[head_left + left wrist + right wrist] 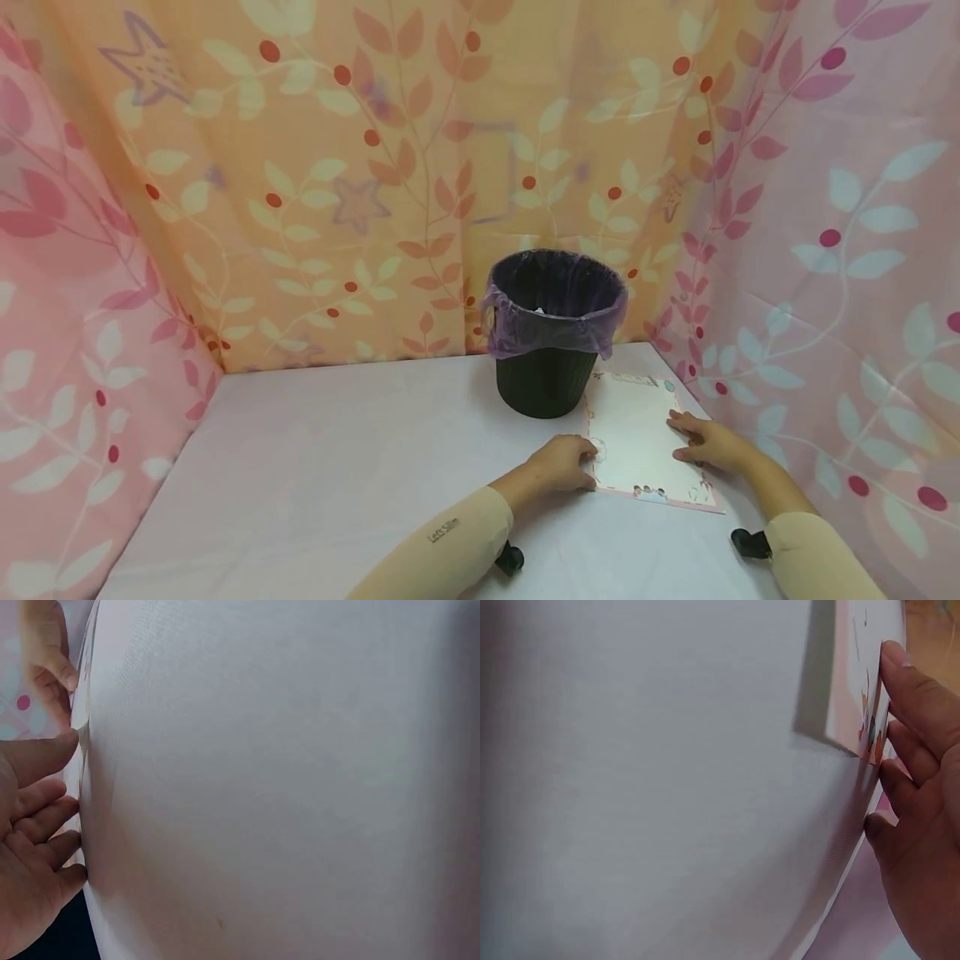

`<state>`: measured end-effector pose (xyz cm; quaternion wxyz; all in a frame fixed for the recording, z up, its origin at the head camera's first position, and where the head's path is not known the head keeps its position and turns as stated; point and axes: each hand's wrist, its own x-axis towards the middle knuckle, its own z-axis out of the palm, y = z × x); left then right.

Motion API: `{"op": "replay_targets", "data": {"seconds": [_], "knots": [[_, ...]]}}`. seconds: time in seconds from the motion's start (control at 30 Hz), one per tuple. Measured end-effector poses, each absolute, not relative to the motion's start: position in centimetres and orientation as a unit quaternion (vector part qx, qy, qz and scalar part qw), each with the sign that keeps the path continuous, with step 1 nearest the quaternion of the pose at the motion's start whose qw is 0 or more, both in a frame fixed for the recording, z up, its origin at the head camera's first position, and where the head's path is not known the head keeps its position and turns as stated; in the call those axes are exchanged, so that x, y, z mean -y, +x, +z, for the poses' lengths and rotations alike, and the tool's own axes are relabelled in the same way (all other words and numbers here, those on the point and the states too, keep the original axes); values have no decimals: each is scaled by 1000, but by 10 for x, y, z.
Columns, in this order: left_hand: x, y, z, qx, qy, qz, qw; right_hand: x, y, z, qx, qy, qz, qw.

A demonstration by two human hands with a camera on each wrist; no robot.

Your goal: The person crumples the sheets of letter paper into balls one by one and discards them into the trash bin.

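Observation:
A white sheet of paper (633,433) with a pink border and small printed drawings lies on the white table at the right. My left hand (562,463) is at its left edge, thumb by the near corner and fingertips along the side. The left wrist view shows this hand (34,840) with fingers extended low at the tabletop. From the other side, my right hand (716,446) touches the sheet's right edge. Close up, the right thumb lies against the paper (855,682), whose corner stands slightly off the cloth, while the other fingers of that hand (922,780) rest beside it.
A black bin (546,383) lined with a purple plastic bag (555,329) stands just behind the paper's left side. White cloth covers the table (337,467). Patterned orange curtain (420,167) hangs behind, pink curtain (847,250) at the right.

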<state>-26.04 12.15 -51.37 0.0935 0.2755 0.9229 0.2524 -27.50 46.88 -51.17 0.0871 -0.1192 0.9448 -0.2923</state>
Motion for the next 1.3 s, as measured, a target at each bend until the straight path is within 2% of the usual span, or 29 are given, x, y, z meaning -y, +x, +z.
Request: {"op": "replay_targets", "data": {"seconds": [0.17, 0.4, 0.63, 0.83, 1.0, 1.3], "knots": [[-119, -260, -514, -915, 289, 266, 99, -465, -260, -512, -955, -97, -268, 78], [-121, -258, -516, -926, 274, 248, 79, -446, -238, -506, -961, -90, -255, 58], [-114, -256, -517, -918, 319, 222, 81, -431, -222, -497, -971, -64, -222, 59], [-96, -250, -519, -907, 347, 214, 102, -438, -222, -505, -973, -69, -219, 29], [-74, -242, -519, -899, 364, 205, 128, -442, -221, -512, -968, -73, -237, 49], [-32, -237, -516, -888, 394, 202, 123, -418, -214, -512, -970, -107, -214, 38]]}}
